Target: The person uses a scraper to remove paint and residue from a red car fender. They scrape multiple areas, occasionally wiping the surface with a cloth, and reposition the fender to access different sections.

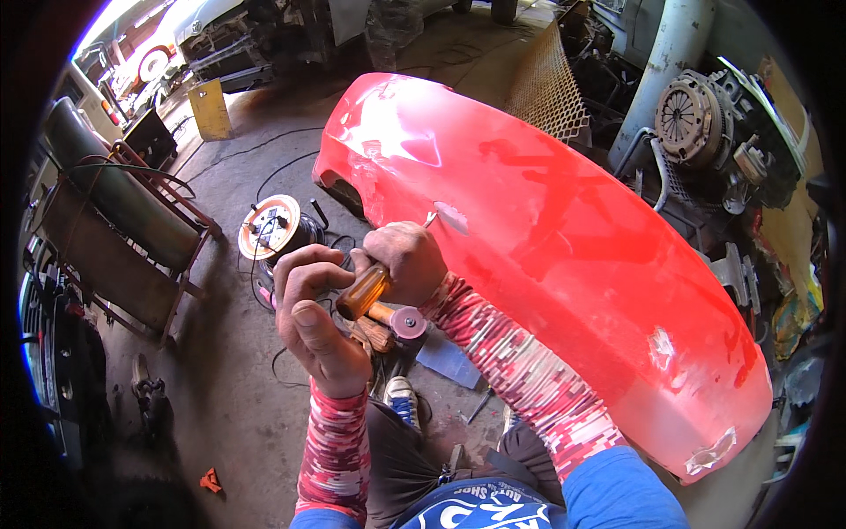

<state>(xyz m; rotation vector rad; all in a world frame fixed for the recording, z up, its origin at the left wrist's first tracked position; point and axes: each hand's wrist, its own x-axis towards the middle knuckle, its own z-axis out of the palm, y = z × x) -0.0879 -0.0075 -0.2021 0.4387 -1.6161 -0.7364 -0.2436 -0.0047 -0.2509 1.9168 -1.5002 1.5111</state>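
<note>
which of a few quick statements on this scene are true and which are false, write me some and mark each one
1. The person's right hand grips a tool with a translucent amber handle, next to the left hand. True.
2. The left hand is clenched into a tight fist. False: its fingers are loosely curled and the hand is partly open.
3. A long, curved, glossy red panel lies to the right of a round cable reel with a cream face. True.
4. The panel is one even red all over. False: a dull, pale oval patch shows near the tool's tip.
5. Two red-and-white patterned fabric sleeves reach the wrists. True.
6. The reel rests on the panel. False: it stands on the grey floor.
</note>
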